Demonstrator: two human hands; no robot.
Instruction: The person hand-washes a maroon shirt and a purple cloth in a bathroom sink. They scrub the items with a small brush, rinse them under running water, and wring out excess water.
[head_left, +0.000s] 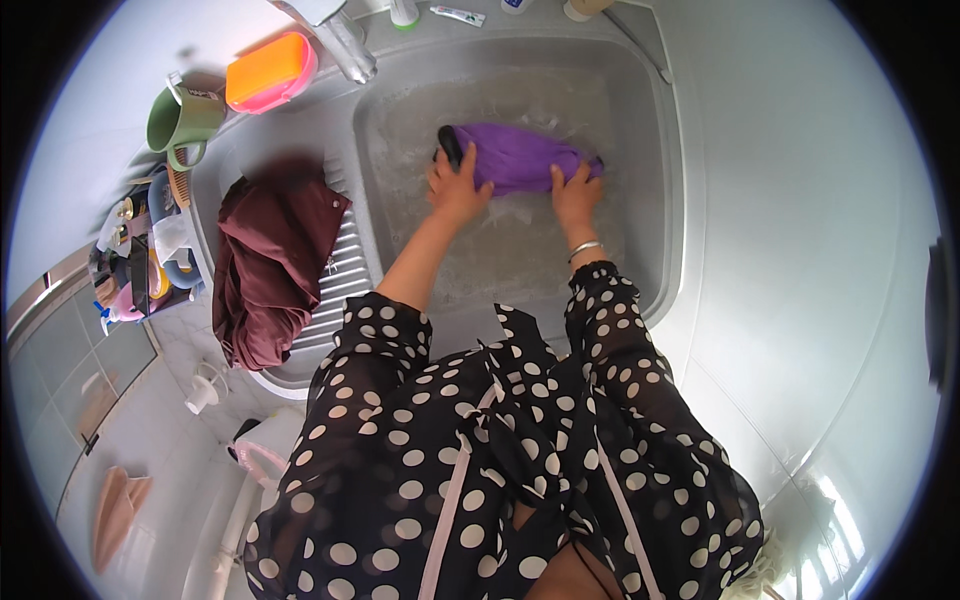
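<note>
A purple cloth (517, 157) with a black end at its left lies bunched in cloudy water inside the grey sink basin (637, 97). My left hand (456, 187) grips the cloth's left end, near the black part. At the cloth's right end is my right hand (579, 195), its fingers curled onto the fabric, with a silver bangle on the wrist. To the left of the basin, a dark maroon garment (274, 255) with a metal snap rests folded on the ribbed drainboard (345, 262).
A chrome faucet (349, 49) reaches over the basin's back left corner. An orange and pink soap box (270, 73), a green mug (180, 120) and a wooden comb (178, 182) line the left edge. A toothpaste tube (457, 15) lies on the back rim. A wall stands at the right.
</note>
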